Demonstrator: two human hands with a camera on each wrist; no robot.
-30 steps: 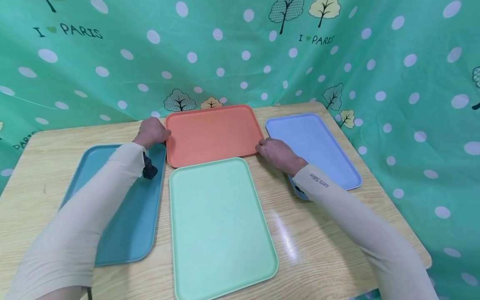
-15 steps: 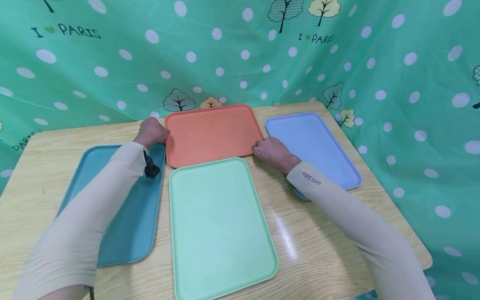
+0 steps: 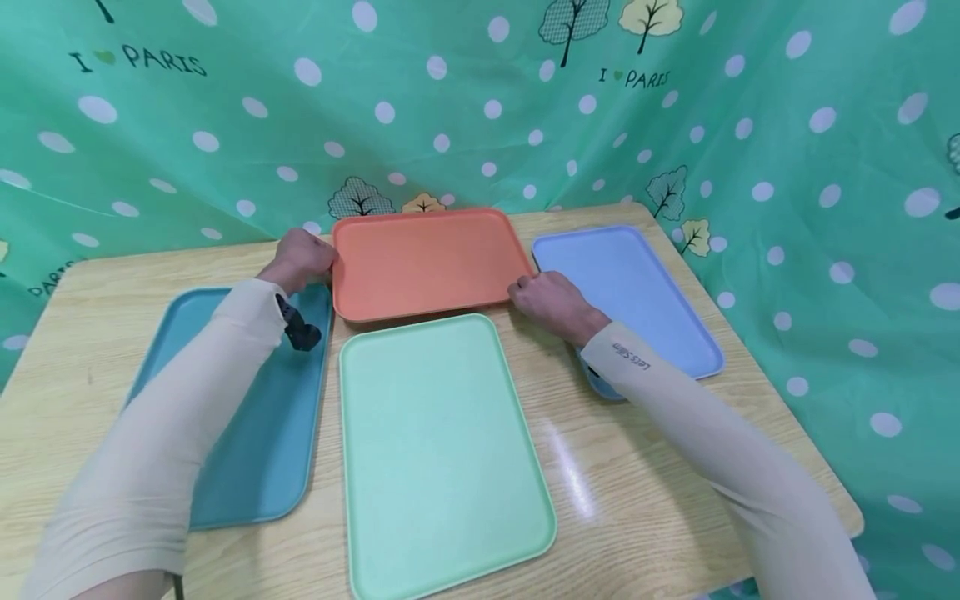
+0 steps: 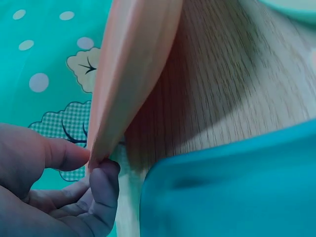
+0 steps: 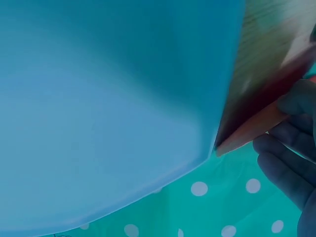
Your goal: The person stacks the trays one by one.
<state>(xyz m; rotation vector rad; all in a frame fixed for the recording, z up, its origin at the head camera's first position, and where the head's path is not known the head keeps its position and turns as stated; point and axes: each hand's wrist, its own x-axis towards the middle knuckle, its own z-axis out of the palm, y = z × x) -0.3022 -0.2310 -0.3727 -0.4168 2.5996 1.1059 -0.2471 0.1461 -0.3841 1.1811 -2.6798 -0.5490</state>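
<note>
dotted green cloth [image 3: 450,92] | wood-grain table [image 3: 622,500] | white glare [image 3: 572,475] | seemingly more cloth [image 3: 733,590] below

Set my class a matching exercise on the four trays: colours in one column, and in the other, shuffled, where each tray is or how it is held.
Column one
1. Orange-red tray
2. Mint-green tray
3. Teal tray
4. Periwinkle-blue tray

Column two
A. Rightmost, partly hidden by the right hand and right sleeve
B. Gripped by both the left hand and the right hand, its near edge off the table
C. Leftmost, partly hidden by the left sleeve
D. Nearest the bottom middle of the head view, with no arm across it

Pairs: 1-B, 2-D, 3-C, 4-A
</note>
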